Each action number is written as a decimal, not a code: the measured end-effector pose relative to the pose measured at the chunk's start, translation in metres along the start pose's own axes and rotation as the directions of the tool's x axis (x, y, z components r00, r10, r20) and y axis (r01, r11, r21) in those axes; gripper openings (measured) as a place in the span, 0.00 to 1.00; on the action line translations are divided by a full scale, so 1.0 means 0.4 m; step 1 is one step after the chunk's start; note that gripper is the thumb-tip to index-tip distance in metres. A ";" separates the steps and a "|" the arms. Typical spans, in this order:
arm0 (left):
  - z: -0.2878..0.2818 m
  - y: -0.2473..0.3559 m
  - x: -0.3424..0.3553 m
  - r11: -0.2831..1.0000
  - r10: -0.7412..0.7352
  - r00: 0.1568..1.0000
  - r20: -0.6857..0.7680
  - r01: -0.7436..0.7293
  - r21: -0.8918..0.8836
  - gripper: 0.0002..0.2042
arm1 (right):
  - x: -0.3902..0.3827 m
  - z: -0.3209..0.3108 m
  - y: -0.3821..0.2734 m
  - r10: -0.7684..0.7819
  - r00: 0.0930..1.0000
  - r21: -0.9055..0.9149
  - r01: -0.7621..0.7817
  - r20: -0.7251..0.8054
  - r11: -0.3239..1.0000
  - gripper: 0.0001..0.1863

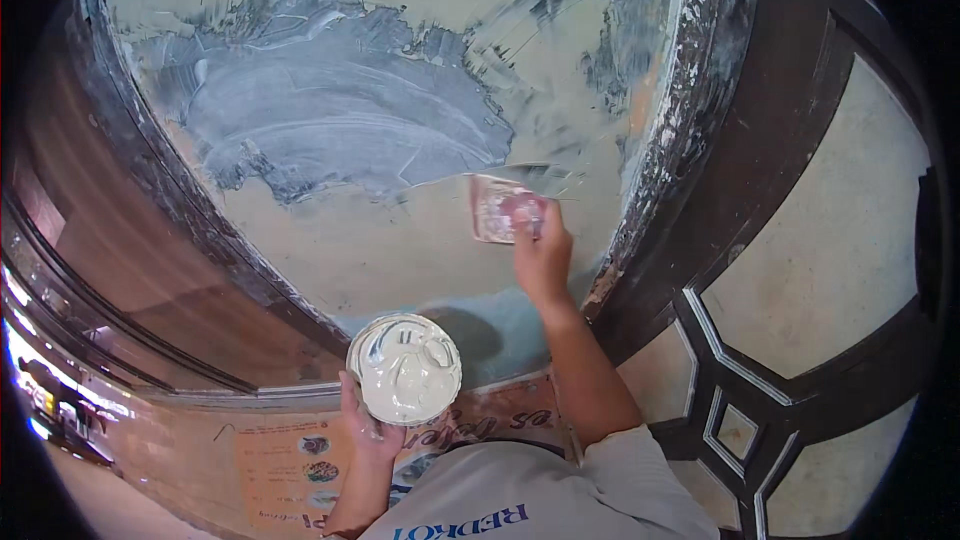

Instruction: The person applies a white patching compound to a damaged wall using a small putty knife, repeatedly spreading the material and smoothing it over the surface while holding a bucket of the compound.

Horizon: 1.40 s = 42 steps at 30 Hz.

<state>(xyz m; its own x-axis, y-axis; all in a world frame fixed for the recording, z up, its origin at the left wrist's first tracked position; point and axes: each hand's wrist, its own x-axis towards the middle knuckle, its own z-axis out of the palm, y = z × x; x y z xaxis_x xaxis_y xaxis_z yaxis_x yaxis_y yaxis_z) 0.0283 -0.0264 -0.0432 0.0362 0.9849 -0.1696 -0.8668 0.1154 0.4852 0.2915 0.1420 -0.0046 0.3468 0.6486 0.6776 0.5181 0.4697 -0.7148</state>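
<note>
My left hand (371,432) is closed on the side of a round tub (354,364) filled with wet cream-coloured putty (412,380). In my right hand (545,255) is a flat, squarish putty spreader (491,208), pale and reddish and smeared with putty. Its far edge lies at or very near the wall panel (360,255); exact contact cannot be made out. Cream filler covers much of this panel, while a big blue-grey patch (340,105) with ragged edges shows at the upper left of the spreader.
Dark, paint-flecked frames (690,130) border the panel on both sides. Dark wood trim with pale panels (820,230) stands at the right. Below the wall lies an orange printed sheet (285,470) with food pictures. A glossy brown surface (130,270) is at the left.
</note>
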 end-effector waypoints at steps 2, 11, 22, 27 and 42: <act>-0.009 0.000 -0.004 1.000 0.020 1.000 -0.012 -0.020 -0.014 0.32 | 0.008 -0.046 0.056 0.129 0.984 0.129 -0.113 -0.126 0.985 0.14; -0.003 -0.028 -0.002 0.999 0.042 0.999 0.007 -0.042 0.001 0.32 | 0.000 -0.113 0.089 0.425 0.902 0.762 -0.332 0.082 0.557 0.17; 0.031 -0.057 0.002 1.000 0.001 1.000 -0.009 -0.001 0.004 0.30 | 0.026 -0.195 0.211 0.344 0.917 0.468 -0.218 -0.203 0.856 0.18; 0.027 -0.081 0.009 1.000 0.023 1.000 0.012 -0.023 0.007 0.31 | 0.001 -0.220 0.126 0.497 0.867 0.692 -0.330 -0.048 0.642 0.21; 0.125 -0.115 0.043 0.950 0.184 0.952 0.246 -0.236 0.204 0.35 | -0.093 -0.182 0.047 0.191 0.473 0.371 -0.837 0.860 0.402 0.22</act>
<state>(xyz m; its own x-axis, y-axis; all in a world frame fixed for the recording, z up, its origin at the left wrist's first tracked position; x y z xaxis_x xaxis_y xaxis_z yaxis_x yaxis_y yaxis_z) 0.0934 -0.0085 -0.0255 -0.0028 0.9904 0.1386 -0.7305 -0.0966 0.6761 0.3453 0.0831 -0.0306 -0.4093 0.9117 0.0347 -0.3722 -0.1321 -0.9187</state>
